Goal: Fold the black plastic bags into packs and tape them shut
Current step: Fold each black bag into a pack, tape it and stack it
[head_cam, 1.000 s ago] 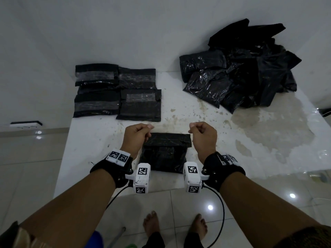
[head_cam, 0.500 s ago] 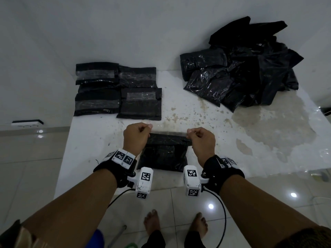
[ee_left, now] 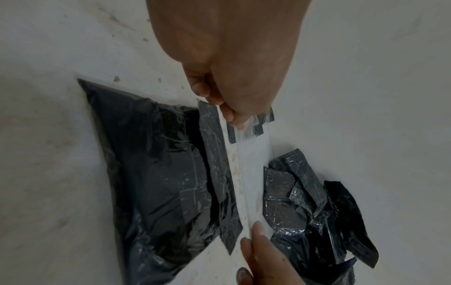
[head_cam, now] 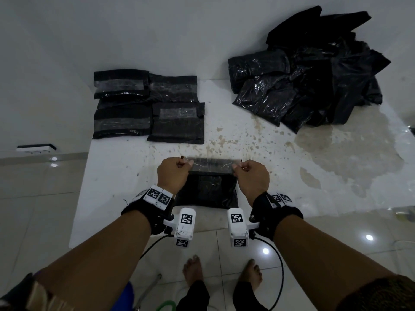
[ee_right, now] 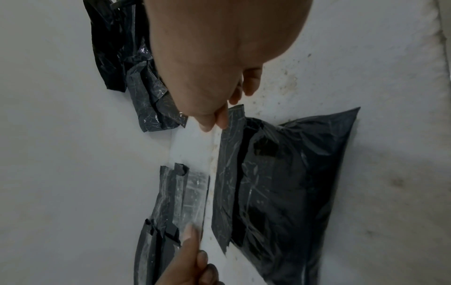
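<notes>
A folded black pack (head_cam: 207, 191) lies on the white table near its front edge. A strip of clear tape (head_cam: 213, 163) is stretched taut between my hands, over the pack's far edge. My left hand (head_cam: 186, 163) pinches the strip's left end and my right hand (head_cam: 239, 168) pinches the right end. In the left wrist view the tape (ee_left: 239, 173) runs from my left hand (ee_left: 229, 113) past the pack (ee_left: 151, 173). In the right wrist view my right hand (ee_right: 214, 121) holds the tape (ee_right: 195, 150) beside the pack (ee_right: 292, 173). Whether the tape touches the pack I cannot tell.
Several taped packs (head_cam: 148, 106) lie in a block at the table's far left. A heap of loose black bags (head_cam: 310, 72) fills the far right against the wall. The stained table (head_cam: 336, 153) ends just before my wrists; bare feet (head_cam: 193, 268) stand on tiled floor below.
Both hands have moved away from me and spread apart, carrying the tape from above the pack's middle to its far edge.
</notes>
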`<action>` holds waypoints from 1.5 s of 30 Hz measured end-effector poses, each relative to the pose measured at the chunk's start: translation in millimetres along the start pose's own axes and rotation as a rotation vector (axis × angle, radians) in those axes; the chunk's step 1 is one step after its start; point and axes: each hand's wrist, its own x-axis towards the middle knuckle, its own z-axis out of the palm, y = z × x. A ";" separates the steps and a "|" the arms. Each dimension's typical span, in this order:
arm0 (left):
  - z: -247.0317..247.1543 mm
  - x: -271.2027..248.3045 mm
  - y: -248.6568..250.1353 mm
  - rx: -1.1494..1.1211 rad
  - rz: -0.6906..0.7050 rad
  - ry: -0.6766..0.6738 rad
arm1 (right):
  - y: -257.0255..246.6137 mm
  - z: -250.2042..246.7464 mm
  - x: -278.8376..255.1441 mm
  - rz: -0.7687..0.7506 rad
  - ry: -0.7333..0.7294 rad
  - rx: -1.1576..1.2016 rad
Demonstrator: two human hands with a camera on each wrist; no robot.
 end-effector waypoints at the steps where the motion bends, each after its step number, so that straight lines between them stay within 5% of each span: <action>1: 1.0 -1.0 -1.8 0.004 -0.009 0.000 | 1.5 1.4 -0.6 0.002 -0.002 -0.023; 11: 2.9 -2.6 -16.3 0.020 -0.097 -0.041 | 7.8 10.2 -4.5 0.010 -0.006 -0.096; 25: 11.5 -0.4 -18.8 0.196 0.011 -0.014 | 7.4 7.7 -6.0 0.052 0.011 -0.157; 45: 18.9 6.0 -34.4 0.263 -0.042 -0.035 | 16.7 20.8 -1.3 0.075 -0.070 -0.320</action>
